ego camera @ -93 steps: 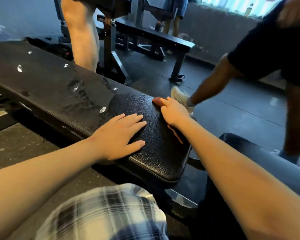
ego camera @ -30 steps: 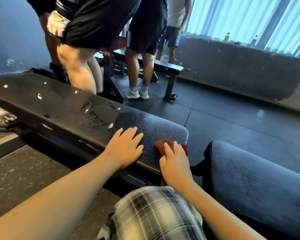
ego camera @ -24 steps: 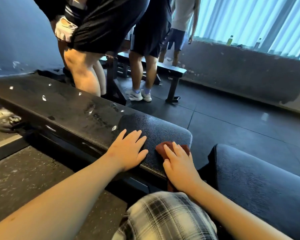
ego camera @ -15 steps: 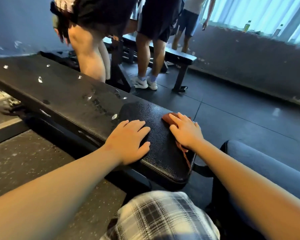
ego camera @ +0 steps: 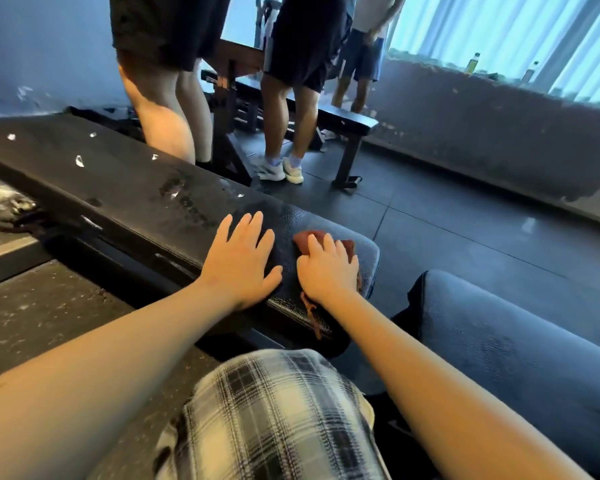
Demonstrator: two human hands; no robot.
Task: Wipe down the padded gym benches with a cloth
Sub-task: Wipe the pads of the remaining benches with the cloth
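A long black padded bench (ego camera: pixel 129 188) runs from the far left to its near end in front of me, its worn top flecked with white tears. My left hand (ego camera: pixel 239 263) lies flat on the pad near that end, fingers spread. Just to its right, my right hand (ego camera: pixel 328 268) presses a dark red cloth (ego camera: pixel 314 239) onto the pad with slightly bent fingers. Part of the cloth hangs over the near edge under my wrist. A second padded bench (ego camera: pixel 520 344) sits at the right.
Three people in shorts stand beyond the bench, the nearest person's legs (ego camera: pixel 168 123) right behind it. A flat black bench (ego camera: pixel 343 119) stands further back. A low grey ledge (ego camera: pixel 499 133) with bottles runs under the window. My checked shorts (ego camera: pixel 271 417) fill the foreground.
My right hand has dragged the cloth back from the far corner of the pad towards the near edge. My left hand stays flat on the pad. The bystanders have shifted slightly.
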